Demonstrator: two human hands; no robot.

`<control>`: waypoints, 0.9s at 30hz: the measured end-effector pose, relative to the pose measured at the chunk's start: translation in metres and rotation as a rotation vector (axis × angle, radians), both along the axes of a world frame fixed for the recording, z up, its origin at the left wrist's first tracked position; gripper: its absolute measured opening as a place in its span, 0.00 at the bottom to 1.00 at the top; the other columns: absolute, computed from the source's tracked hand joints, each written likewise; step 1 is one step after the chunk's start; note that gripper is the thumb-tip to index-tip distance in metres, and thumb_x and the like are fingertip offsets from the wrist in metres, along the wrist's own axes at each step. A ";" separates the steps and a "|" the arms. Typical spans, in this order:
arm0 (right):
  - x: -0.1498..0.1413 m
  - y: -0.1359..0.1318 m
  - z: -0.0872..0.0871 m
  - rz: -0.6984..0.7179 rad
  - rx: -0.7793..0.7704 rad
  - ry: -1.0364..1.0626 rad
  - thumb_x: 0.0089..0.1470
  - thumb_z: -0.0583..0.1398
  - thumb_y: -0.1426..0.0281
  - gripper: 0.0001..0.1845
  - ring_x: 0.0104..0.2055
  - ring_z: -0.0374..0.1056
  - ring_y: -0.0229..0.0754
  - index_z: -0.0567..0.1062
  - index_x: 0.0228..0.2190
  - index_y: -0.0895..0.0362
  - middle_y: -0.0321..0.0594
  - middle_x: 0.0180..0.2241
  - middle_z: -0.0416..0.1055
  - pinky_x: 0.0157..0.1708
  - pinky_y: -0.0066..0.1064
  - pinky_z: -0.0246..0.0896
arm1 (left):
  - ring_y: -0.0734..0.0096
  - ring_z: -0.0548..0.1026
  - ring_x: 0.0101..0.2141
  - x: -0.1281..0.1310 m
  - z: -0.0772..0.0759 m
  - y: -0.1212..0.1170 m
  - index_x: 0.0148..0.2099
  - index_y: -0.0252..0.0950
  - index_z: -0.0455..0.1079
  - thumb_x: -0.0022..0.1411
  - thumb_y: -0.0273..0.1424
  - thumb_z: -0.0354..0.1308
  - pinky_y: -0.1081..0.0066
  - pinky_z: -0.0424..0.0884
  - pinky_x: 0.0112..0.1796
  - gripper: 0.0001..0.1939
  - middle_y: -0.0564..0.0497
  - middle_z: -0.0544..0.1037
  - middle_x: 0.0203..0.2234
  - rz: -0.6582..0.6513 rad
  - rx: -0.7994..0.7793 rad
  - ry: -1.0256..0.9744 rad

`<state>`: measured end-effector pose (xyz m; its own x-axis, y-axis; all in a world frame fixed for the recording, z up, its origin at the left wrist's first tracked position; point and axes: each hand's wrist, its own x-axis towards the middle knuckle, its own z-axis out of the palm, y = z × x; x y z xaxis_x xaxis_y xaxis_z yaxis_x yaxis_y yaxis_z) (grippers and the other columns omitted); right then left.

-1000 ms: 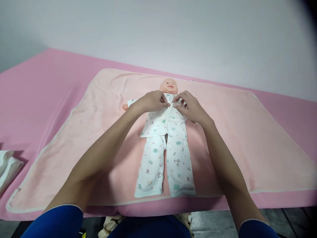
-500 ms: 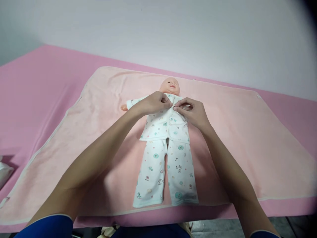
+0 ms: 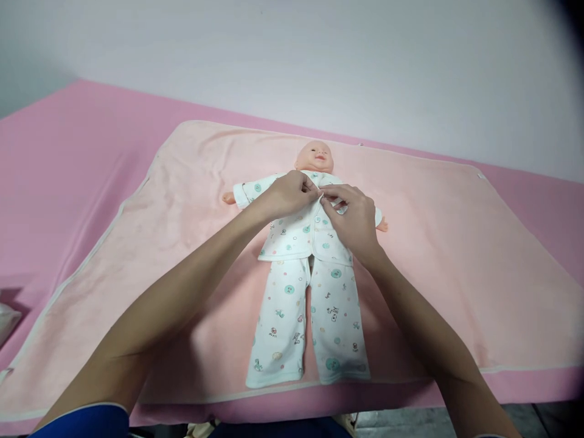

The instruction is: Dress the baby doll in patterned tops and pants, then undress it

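Note:
A baby doll (image 3: 314,157) lies on its back, head away from me, in a white printed jacket (image 3: 292,234) and matching trousers (image 3: 278,316). At the upper chest, my left hand (image 3: 294,191) pinches the jacket's front edge. Facing it, my right hand (image 3: 353,213) has thumb and fingers closed on the same edge, where a bit of cloth is raised between the fingertips. Any fastener there is too small to make out. Lower down, the two jacket fronts meet along the middle. Both doll hands stick out of the sleeves.
A peach blanket (image 3: 456,274) lies under the doll on a pink-covered table (image 3: 91,152). Behind the table rises a pale wall (image 3: 319,67). A white object (image 3: 6,322), partly cut off, sits at the left edge. The table's front edge runs close to my body.
My right hand has turned and shifted slightly left and down at the jacket edge, so the doll's hand on the right now shows. The left hand keeps its pinch near the same spot.

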<state>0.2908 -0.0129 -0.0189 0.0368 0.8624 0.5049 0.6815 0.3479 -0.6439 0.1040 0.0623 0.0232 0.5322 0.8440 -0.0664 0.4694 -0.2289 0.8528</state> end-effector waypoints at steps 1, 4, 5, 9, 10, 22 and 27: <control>0.000 0.001 -0.001 0.001 -0.003 0.012 0.66 0.65 0.69 0.10 0.46 0.78 0.51 0.87 0.45 0.47 0.39 0.49 0.86 0.43 0.48 0.77 | 0.71 0.67 0.29 0.000 0.001 -0.001 0.33 0.37 0.73 0.70 0.35 0.65 0.66 0.59 0.32 0.13 0.51 0.74 0.28 -0.016 0.007 0.006; 0.001 0.003 -0.005 0.000 0.000 0.038 0.65 0.64 0.71 0.10 0.46 0.77 0.49 0.85 0.44 0.49 0.40 0.48 0.85 0.43 0.46 0.75 | 0.72 0.65 0.27 0.001 0.002 -0.004 0.30 0.37 0.72 0.70 0.40 0.66 0.65 0.56 0.30 0.17 0.52 0.71 0.25 -0.049 0.033 0.018; 0.002 0.004 -0.005 0.000 -0.001 0.035 0.64 0.64 0.71 0.10 0.46 0.77 0.49 0.85 0.44 0.49 0.41 0.48 0.85 0.43 0.45 0.75 | 0.70 0.67 0.28 0.001 0.001 -0.005 0.31 0.37 0.74 0.69 0.41 0.67 0.65 0.57 0.30 0.16 0.51 0.74 0.26 -0.039 0.048 0.024; 0.009 0.008 -0.005 0.039 -0.050 0.065 0.63 0.66 0.68 0.07 0.46 0.78 0.48 0.85 0.43 0.50 0.42 0.50 0.85 0.42 0.43 0.74 | 0.68 0.73 0.32 0.002 -0.003 -0.004 0.37 0.37 0.80 0.68 0.38 0.66 0.65 0.62 0.32 0.10 0.48 0.81 0.32 0.001 0.109 0.033; 0.011 0.009 -0.004 0.049 -0.073 0.092 0.62 0.68 0.66 0.06 0.45 0.78 0.48 0.85 0.42 0.50 0.42 0.50 0.85 0.42 0.42 0.74 | 0.68 0.73 0.32 0.002 -0.004 -0.003 0.37 0.37 0.80 0.68 0.37 0.65 0.66 0.62 0.32 0.10 0.48 0.82 0.32 -0.015 0.104 0.017; 0.023 0.024 -0.001 0.084 -0.282 0.276 0.53 0.73 0.58 0.14 0.40 0.75 0.43 0.85 0.38 0.52 0.42 0.47 0.86 0.42 0.38 0.72 | 0.70 0.71 0.33 -0.008 -0.015 0.005 0.46 0.38 0.75 0.62 0.31 0.66 0.70 0.64 0.33 0.10 0.52 0.76 0.33 -0.040 0.067 -0.073; 0.023 0.024 0.005 0.068 -0.302 0.225 0.53 0.72 0.57 0.15 0.37 0.73 0.43 0.86 0.40 0.52 0.41 0.42 0.85 0.39 0.37 0.70 | 0.72 0.69 0.30 -0.011 -0.008 0.004 0.46 0.38 0.75 0.60 0.29 0.67 0.70 0.63 0.31 0.11 0.54 0.73 0.31 -0.056 0.015 -0.076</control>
